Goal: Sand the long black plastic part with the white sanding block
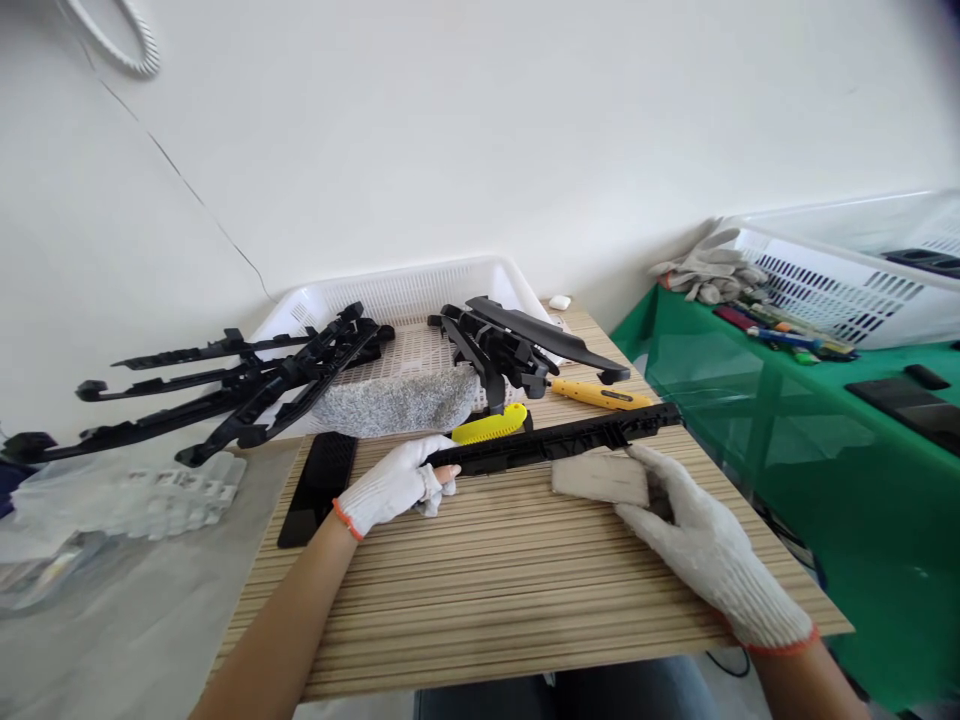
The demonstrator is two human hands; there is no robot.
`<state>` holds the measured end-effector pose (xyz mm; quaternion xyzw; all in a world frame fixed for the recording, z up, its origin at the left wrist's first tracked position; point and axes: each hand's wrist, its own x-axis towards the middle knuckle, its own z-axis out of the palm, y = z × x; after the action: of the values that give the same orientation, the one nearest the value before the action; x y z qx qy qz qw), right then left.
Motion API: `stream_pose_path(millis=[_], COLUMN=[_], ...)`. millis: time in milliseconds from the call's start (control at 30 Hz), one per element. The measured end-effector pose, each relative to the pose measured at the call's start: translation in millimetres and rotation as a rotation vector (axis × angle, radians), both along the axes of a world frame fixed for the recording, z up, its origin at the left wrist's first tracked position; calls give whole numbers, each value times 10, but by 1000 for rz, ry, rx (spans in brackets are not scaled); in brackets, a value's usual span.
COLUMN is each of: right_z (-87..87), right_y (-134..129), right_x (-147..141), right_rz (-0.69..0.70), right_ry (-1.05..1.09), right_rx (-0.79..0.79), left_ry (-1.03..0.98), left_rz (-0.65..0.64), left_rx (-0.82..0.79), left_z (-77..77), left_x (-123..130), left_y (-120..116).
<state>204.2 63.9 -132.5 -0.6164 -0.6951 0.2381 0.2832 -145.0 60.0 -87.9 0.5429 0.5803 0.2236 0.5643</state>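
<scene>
A long black plastic strip (540,444) lies across in front of me, its right end tilted up. My left hand (405,482), in a white knit glove with a bare thumb tip, is closed around the strip's left end. In my right hand (697,530), also gloved, an off-white rectangular block (600,478) is gripped between thumb and fingers. The block sits against or just below the strip's lower edge; whether they touch, I cannot tell. Behind the strip are a yellow brush (491,425) and a yellow-handled tool (600,394).
A white basket (405,285) at the back holds several black plastic parts (262,385), with a grey cloth (397,402) over its front. A black phone (319,488) rests at the table's left. To the right, a green-covered table (750,420) bears another white basket (832,285), gloves and pens.
</scene>
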Motion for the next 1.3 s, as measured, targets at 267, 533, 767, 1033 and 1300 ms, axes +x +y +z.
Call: stream_pose_path(millis=[267,533,767,1033,1300], right_z=[20,-31,-44,-1,-18], right_y=[7,18,27,25,31], right_x=[-18,-1,-10,-6,9], right_rz=[-16,-22,-23,-17,-26], right_ry=[-38,-48,-46,-30,-25], right_rx=[-2,35,61,23,19], left_ry=[4,-27,-27,-56,-72], left_rz=[1,21,13,57,79], left_rx=[0,-2,5,-31,-43], left_z=[22,-59,-77,-20,-13], left_x=[9,-19,-32,15,28], left_y=[-4,15,17,12,4])
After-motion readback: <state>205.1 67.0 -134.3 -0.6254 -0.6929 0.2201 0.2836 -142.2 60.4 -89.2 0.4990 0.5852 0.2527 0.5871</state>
